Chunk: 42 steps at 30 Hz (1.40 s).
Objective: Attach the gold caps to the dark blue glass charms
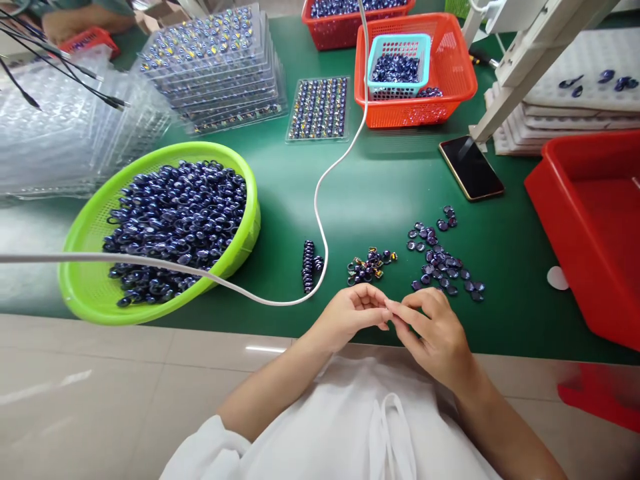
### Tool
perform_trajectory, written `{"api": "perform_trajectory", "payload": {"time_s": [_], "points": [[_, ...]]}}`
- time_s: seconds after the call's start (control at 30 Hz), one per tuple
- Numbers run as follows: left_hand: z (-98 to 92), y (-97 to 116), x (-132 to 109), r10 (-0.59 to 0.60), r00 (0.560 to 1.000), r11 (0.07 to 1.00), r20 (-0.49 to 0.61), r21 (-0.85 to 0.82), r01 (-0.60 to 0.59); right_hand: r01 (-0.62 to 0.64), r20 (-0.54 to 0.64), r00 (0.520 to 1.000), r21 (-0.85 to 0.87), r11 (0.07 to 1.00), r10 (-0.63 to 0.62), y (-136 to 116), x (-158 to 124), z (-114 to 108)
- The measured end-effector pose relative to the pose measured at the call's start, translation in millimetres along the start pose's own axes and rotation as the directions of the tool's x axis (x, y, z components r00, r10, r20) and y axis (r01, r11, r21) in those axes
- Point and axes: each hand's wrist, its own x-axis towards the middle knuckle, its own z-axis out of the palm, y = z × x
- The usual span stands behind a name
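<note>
My left hand (353,313) and my right hand (440,337) meet at the table's front edge, fingertips pinched together. Whatever they hold is hidden between the fingers. Just beyond my left hand lies a small heap of shiny dark pieces with gold-coloured parts (367,268). Loose dark blue, glossy round pieces (440,263) are scattered beyond my right hand. Further left, a tight row of dark ring-like pieces (308,268) lies beside a white cable. A lime-green basket (253,230) holds a large pile of dark blue looped pieces (175,220).
A white cable (320,200) snakes across the green table. Behind stand stacked clear trays (220,80), a filled tray (320,110) and an orange-red basket (465,73) with a turquoise basket (425,60) inside. A phone (473,167) and red bin (575,220) are right. Another person's arm (90,20) shows top left.
</note>
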Motion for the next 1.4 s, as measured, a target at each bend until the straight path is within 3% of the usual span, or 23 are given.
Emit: {"api": "perform_trajectory", "payload": {"time_s": [0.23,0.4,0.57,0.73,0.87,0.93,1.2,1.4], "points": [[2.4,2.2,-4.2,0.011,1.000,0.999,0.012,0.042,-0.011,-0.038,-0.050,0.998,0.053,0.998,0.040,-0.2,2.2,3.1],[6.3,-0.9,-5.7,0.226,0.968,0.971,-0.105,0.098,-0.216,-0.025,-0.056,0.998,0.106,0.994,0.031,-2.4,2.4,3.9],[2.3,-4.6,-8.5,0.461,0.886,0.858,-0.040,0.276,-0.434,-0.085,-0.016,0.995,0.275,0.958,0.093,-3.5,0.2,-1.3],[1.6,-4.1,-13.1,0.669,0.727,0.558,0.158,0.538,-0.631,-0.196,-0.040,0.975,0.321,0.926,0.220,-4.4,6.3,-5.9],[4.3,-2.1,-14.9,0.775,0.591,0.329,0.225,0.655,-0.680,-0.163,-0.069,0.978,0.324,0.932,0.195,-7.7,11.3,-2.7],[3.9,-2.3,-15.1,0.801,0.548,0.262,0.239,0.683,-0.681,-0.173,-0.067,0.977,0.316,0.933,0.204,-9.0,10.8,-1.0],[-2.0,-3.7,-15.4,0.795,0.533,0.243,0.290,0.654,-0.717,-0.320,0.004,0.941,0.329,0.889,0.338,-9.5,6.2,-6.5],[-2.4,-2.5,-21.8,0.805,0.448,0.085,0.389,0.671,-0.736,-0.401,0.271,0.915,0.547,0.735,0.298,-7.5,12.5,-6.4]]}}
